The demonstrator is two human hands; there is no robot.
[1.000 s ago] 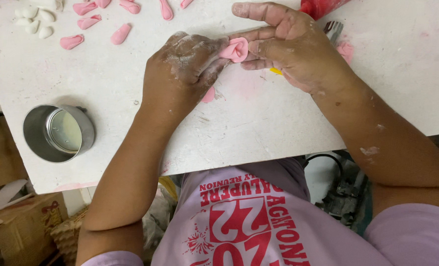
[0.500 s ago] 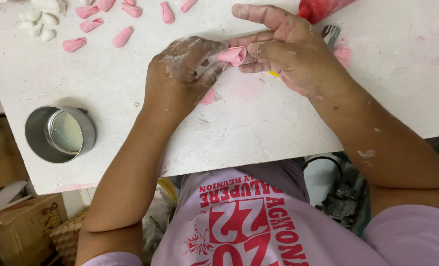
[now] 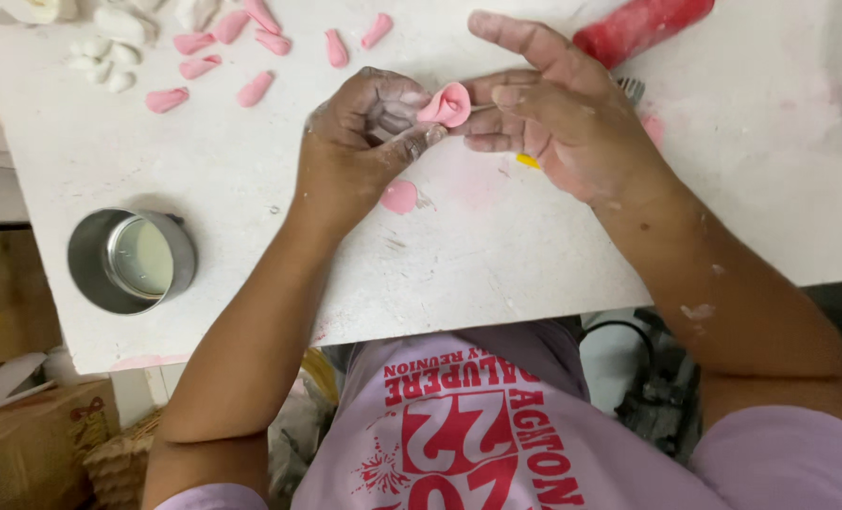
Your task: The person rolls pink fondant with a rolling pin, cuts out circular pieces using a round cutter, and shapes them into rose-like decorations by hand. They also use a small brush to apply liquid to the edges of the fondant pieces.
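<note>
Pretty scuffed white worktable [image 3: 497,264], dusty with pink smudges. Cardboard box [image 3: 24,444] and a wicker basket [image 3: 123,463] sit on the floor underneath, lower left. Soft, even light.

White table [image 3: 251,217] bears pink petals [image 3: 253,90], tin [image 3: 133,262].

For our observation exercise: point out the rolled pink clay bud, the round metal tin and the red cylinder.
rolled pink clay bud [image 3: 446,104], head view, curled top.
round metal tin [image 3: 134,261], head view, inner base.
red cylinder [image 3: 642,25], head view, mid-side.
</note>
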